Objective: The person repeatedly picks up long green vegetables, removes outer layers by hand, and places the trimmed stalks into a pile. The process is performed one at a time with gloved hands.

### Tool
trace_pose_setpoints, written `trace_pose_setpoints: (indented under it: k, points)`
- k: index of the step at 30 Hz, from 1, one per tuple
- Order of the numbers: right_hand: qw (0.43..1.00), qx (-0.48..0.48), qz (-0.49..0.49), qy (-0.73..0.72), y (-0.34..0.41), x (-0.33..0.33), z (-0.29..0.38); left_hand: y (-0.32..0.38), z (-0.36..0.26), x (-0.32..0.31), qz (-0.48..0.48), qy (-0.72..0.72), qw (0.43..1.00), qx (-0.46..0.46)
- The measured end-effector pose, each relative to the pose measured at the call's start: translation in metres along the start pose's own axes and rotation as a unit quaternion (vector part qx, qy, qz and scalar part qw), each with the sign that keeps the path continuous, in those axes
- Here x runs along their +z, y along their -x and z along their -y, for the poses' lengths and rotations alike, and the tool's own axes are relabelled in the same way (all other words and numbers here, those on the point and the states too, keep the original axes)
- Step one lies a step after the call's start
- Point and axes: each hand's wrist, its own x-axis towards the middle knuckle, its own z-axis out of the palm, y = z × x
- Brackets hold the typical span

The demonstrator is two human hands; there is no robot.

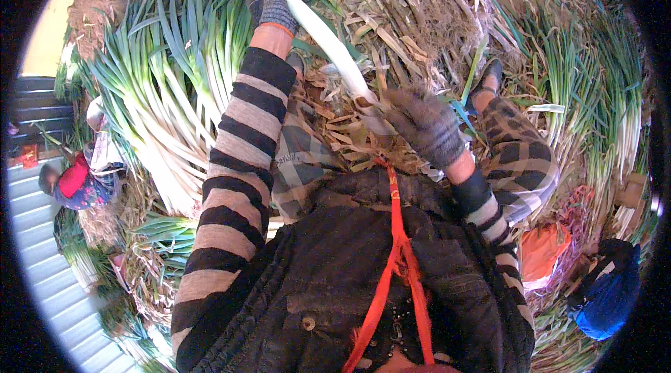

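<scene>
My left hand (273, 3), in a grey knit glove with an orange cuff edge, grips a long green onion (327, 43) where its leaves meet the white stalk. The stalk slants down to the right, and its root end lies close to my right hand (427, 124). That gloved hand is blurred by motion; whether its fingers pinch the root end or a loose skin (378, 120) there cannot be made out. Dry leaf scraps (341, 134) cover the ground between my legs. Beside my left arm rests a large pile of white-stalked green onions (168, 100).
Untrimmed onions with dry husks and roots (419, 1) lie ahead. More green onions (582, 74) line the right side, near an orange bag (544, 252) and a dark-blue bundle (608, 289). Another person (78, 179) is at far left. A red cord (397, 231) hangs at my front.
</scene>
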Motion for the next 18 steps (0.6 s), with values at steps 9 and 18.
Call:
trace_pose_setpoints:
  k: [9,18]
  points:
    - [0.963,0.162,0.212,-0.021,-0.076,0.034,0.010,-0.019,0.017,-0.004,-0.101,-0.016,0.994,0.042]
    - [0.995,0.011,0.091,0.033,-0.033,0.037,0.008,-0.032,0.007,-0.029,-0.086,-0.008,0.996,0.033]
